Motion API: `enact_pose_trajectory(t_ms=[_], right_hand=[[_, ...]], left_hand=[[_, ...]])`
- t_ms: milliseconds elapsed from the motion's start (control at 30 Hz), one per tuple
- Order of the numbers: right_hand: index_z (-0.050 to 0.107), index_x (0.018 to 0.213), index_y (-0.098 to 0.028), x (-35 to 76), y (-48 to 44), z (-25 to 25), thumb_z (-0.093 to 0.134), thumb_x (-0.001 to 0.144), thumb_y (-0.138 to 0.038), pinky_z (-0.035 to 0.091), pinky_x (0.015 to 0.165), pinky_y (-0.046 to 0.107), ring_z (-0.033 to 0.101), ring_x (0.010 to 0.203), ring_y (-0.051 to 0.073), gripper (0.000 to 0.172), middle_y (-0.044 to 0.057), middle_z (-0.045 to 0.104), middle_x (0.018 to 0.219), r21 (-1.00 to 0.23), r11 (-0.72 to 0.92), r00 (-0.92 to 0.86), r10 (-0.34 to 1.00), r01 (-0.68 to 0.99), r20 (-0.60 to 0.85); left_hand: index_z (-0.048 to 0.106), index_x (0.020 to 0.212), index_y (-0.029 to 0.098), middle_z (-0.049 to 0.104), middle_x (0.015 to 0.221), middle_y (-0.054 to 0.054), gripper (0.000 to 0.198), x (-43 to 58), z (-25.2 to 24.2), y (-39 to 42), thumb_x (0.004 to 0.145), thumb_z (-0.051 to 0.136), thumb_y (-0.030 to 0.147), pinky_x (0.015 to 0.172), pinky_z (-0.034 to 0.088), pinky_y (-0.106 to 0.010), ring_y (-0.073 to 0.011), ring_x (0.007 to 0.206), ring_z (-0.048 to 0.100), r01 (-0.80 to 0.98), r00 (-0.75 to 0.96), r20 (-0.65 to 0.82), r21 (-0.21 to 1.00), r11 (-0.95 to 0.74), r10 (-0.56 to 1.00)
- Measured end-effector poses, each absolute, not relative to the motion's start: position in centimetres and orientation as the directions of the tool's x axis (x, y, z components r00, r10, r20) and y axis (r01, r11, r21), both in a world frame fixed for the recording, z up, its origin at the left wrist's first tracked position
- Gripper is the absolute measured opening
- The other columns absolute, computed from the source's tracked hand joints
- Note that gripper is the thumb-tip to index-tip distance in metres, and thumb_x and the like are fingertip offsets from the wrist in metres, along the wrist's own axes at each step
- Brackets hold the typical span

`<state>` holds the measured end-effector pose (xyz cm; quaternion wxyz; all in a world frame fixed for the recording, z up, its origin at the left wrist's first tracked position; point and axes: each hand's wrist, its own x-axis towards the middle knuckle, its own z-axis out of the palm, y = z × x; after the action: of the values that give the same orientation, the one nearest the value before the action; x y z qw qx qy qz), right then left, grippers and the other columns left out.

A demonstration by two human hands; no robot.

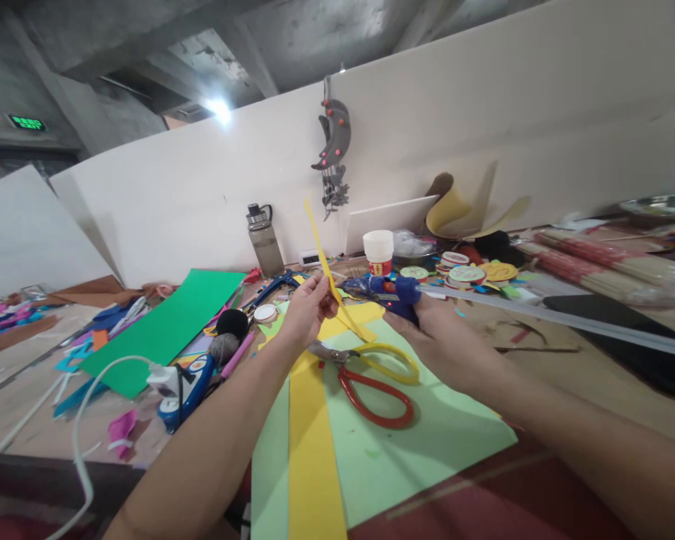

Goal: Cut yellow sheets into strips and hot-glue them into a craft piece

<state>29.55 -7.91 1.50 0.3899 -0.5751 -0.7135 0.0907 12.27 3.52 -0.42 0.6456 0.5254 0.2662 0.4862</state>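
My left hand pinches a narrow yellow strip that stands up from the fingers and runs down to the right. Just to its right, my right hand is closed around a blue glue gun, its nozzle pointing left near the strip. A long translucent glue stick sticks out of the gun's back. Below both hands, scissors with one red and one yellow handle loop lie on light green sheets. A wide yellow band runs along the sheets toward me.
A green sheet, a blue-and-white power strip and a white cable lie at left. Behind stand a bottle and paper cups. Ribbon rolls and a black flat object are at right.
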Motion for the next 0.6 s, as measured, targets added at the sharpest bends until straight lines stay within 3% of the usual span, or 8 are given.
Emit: enact_pose_trajectory(t_ms=[467,600], right_hand=[[0.062,0.102,-0.016,29.59,-7.94,1.43,0.04,0.089,-0.035,0.044,0.067,0.032,0.062,0.079,0.025,0.032,0.011,0.068,0.089,-0.53,0.243,0.021,0.896,0.813,0.443],[0.063,0.101,-0.017,29.54,-7.87,1.22,0.04,0.089,-0.034,0.044,0.065,0.031,0.062,0.077,0.024,0.031,0.011,0.068,0.086,-0.528,0.267,0.008,0.887,0.806,0.462]], left_hand=[[0.049,0.08,0.018,0.054,0.059,0.005,0.034,12.96,-1.1,2.75,0.07,0.071,0.042,0.043,0.034,-0.017,-0.0052,0.044,0.047,-0.331,0.469,0.159,0.944,0.006,0.869],[0.05,0.074,0.015,0.053,0.061,0.004,0.033,12.85,-0.96,2.88,0.065,0.077,0.032,0.047,0.035,-0.016,-0.0034,0.049,0.047,-0.368,0.437,0.151,0.929,0.023,0.887]])
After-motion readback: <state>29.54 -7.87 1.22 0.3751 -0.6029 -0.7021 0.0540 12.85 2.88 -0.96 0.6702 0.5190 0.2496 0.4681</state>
